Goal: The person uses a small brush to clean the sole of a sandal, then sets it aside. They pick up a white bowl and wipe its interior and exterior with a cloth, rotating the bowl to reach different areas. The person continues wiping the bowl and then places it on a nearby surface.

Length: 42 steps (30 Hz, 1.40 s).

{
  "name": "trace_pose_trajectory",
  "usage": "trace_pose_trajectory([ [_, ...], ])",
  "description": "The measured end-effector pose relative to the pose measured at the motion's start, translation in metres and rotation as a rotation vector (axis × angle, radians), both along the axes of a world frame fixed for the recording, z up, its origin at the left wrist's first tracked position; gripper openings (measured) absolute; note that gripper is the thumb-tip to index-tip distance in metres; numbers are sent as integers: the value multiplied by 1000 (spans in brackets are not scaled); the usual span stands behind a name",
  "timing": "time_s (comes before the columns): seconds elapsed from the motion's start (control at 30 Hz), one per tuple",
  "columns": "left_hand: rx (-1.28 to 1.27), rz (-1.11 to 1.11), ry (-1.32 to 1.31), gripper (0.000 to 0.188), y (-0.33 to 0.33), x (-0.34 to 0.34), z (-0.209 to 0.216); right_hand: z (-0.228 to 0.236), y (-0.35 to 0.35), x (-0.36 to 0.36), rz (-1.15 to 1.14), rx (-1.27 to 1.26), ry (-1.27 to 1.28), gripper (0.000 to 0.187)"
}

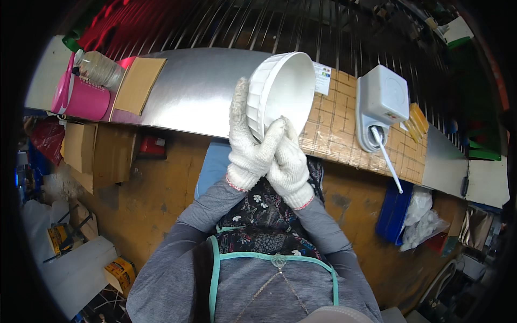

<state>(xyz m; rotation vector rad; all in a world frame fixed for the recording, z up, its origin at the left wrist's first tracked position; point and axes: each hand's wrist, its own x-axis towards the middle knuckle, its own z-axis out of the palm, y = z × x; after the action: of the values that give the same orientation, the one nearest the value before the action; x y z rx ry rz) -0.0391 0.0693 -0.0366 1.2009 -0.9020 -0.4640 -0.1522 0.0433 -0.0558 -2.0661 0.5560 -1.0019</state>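
Observation:
A white bowl with a fluted outer side (291,89) is tipped on its edge above the front of the workbench, its hollow turned to the right. Both my hands wear white knit gloves. My left hand (249,153) supports the bowl's ribbed outer side, one finger stretched up along it and the thumb across toward the near rim. At that same near edge, my right hand (291,169) has its fingers closed on the rim. The two hands touch each other, and some fingertips are hidden.
On the bench's metal top (199,81) lies a taped cardboard sheet (334,124). A white plastic piece with a thin rod (383,97) stands on it. Leftward are a flat cardboard piece (139,86), a pink bucket (89,99) and a clear bottle (100,69). Metal bars (242,27) run behind.

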Motion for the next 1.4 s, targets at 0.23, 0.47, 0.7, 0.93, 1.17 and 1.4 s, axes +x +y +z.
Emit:
trace_pose_trajectory([
  [0.23,-3,-3,-97,84,3,33,-17,-1,-41,-29,-160,-555,713,54],
  [0.47,-24,107,-45,88,2,27,-33,0,6,-1,159,-38,114,68],
  [0.7,-21,-27,-102,84,5,31,-15,-11,-21,-24,-144,-357,644,75],
  [0.93,18,36,-232,77,13,47,-4,-2,19,-4,157,-89,224,83],
  [1.17,-10,-10,-154,77,4,50,-4,-12,-25,-11,-132,-378,584,68],
  [1.4,-10,63,-172,76,10,53,-8,-9,14,-2,34,-152,182,74],
])
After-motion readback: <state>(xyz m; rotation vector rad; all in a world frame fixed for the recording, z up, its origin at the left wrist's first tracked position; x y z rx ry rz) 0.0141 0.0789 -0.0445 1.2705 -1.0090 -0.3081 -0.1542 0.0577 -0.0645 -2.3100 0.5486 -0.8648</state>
